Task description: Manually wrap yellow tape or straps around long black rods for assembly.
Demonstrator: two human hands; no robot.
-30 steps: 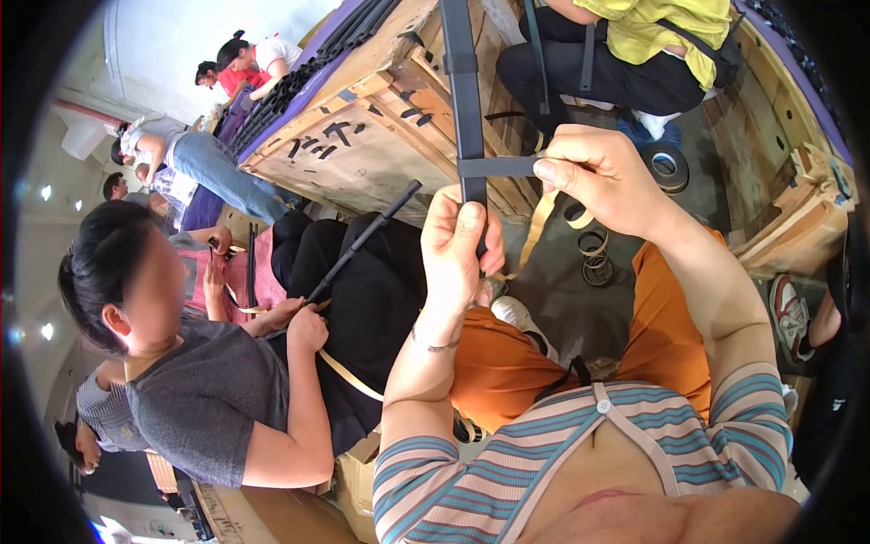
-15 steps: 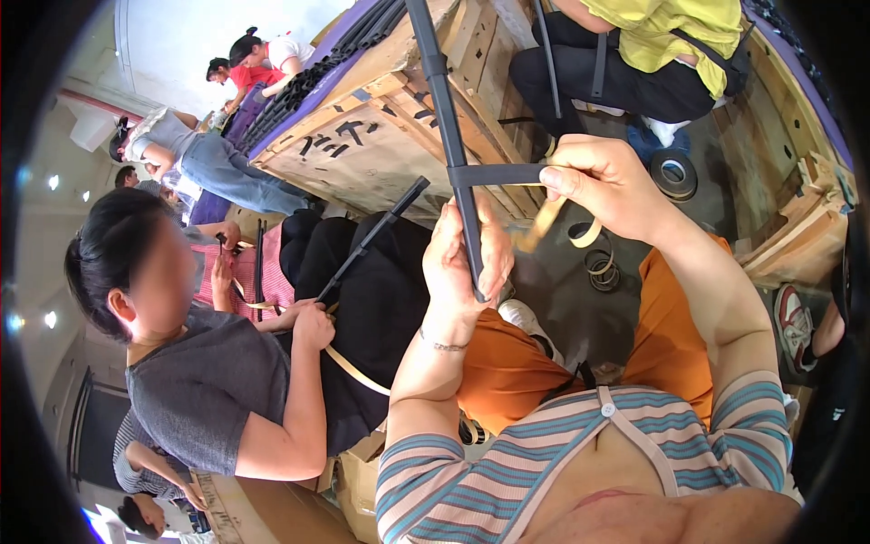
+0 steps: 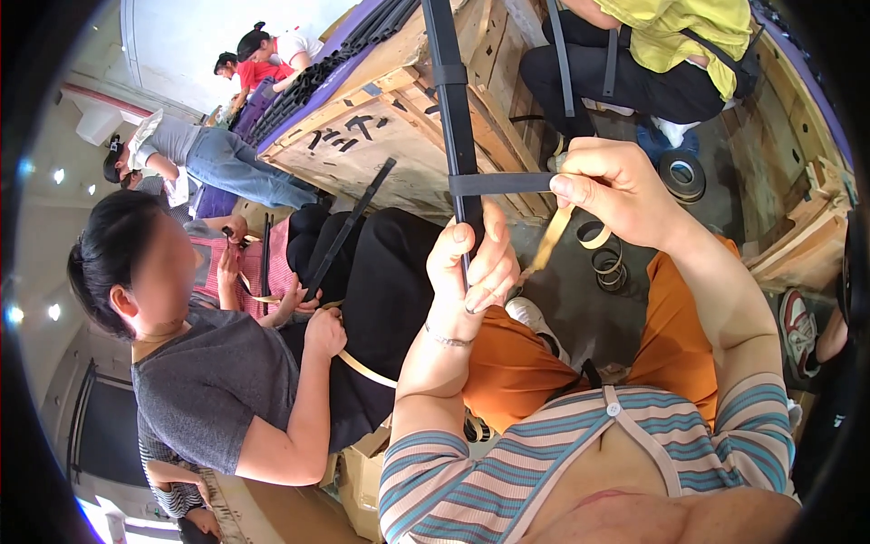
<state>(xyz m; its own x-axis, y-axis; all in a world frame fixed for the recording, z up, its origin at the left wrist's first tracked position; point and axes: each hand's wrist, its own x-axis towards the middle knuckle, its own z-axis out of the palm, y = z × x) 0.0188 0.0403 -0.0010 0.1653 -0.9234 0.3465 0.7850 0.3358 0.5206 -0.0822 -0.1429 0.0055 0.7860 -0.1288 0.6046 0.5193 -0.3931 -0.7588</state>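
Observation:
My left hand (image 3: pixel 471 258) is closed around the lower part of a long black bar (image 3: pixel 459 131), which stands nearly upright and runs out past the top edge of the picture. A band of black tape (image 3: pixel 503 184) stretches sideways from the bar, just above that hand. Its right end is pinched between thumb and fingers of my right hand (image 3: pixel 609 192). From below the pinch hangs a yellowish strip (image 3: pixel 551 238), which looks like the tape's backing. Another black band wraps the bar higher up.
At my left a co-worker in a grey shirt (image 3: pixel 217 385) holds another black bar (image 3: pixel 352 231). A wooden crate (image 3: pixel 381 150) topped with black tubes stands ahead. Loose tape coils (image 3: pixel 609 269) and a black tape roll (image 3: pixel 681 175) lie on the floor. A person in yellow (image 3: pixel 675 45) sits opposite.
My left hand's fingers have shifted on the bar, and the bar sits slightly farther right. The tape stays stretched. The co-worker's bar has swung more upright.

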